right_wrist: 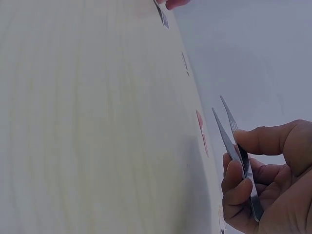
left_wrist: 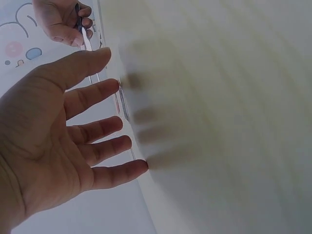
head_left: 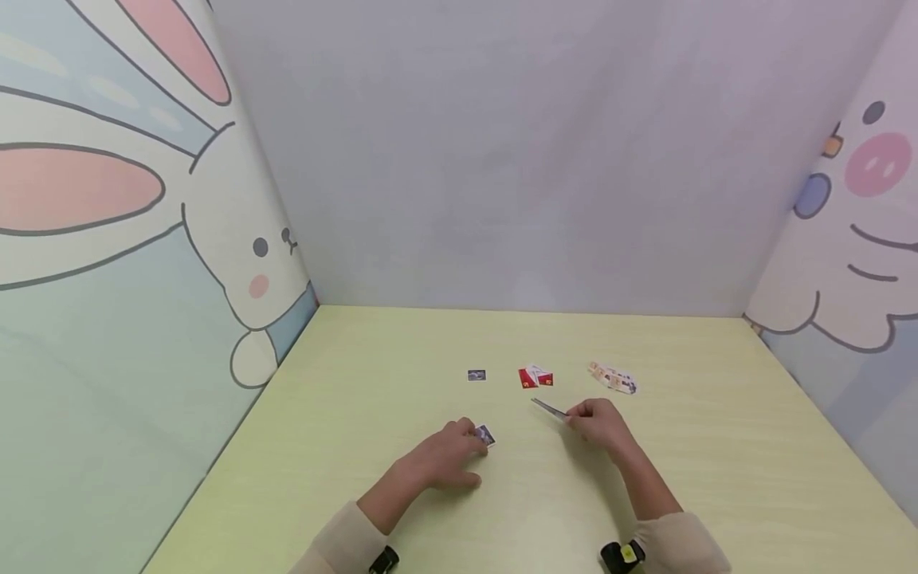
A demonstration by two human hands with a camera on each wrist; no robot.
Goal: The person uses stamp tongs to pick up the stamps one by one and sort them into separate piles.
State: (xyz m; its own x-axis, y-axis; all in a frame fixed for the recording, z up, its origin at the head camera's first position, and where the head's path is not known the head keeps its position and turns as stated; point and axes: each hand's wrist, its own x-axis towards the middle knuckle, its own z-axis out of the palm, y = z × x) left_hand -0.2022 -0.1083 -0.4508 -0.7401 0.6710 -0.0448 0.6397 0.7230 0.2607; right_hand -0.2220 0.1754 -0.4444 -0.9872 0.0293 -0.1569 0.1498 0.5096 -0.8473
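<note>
My right hand grips a pair of metal tweezers between thumb and fingers. In the right wrist view the two tips of the tweezers stand slightly apart, with nothing between them. My left hand is low over the table, fingers spread and relaxed, fingertips at or just above the surface. A small dark picture card with a pale edge lies at its fingertips, partly covered by them. Whether the fingers press on that card, I cannot tell.
Farther back on the pale yellow table lie a second dark card, some overlapping red-and-white cards and a spread of orange-and-white cards. A grey wall rises behind; cartoon-printed panels stand at both sides.
</note>
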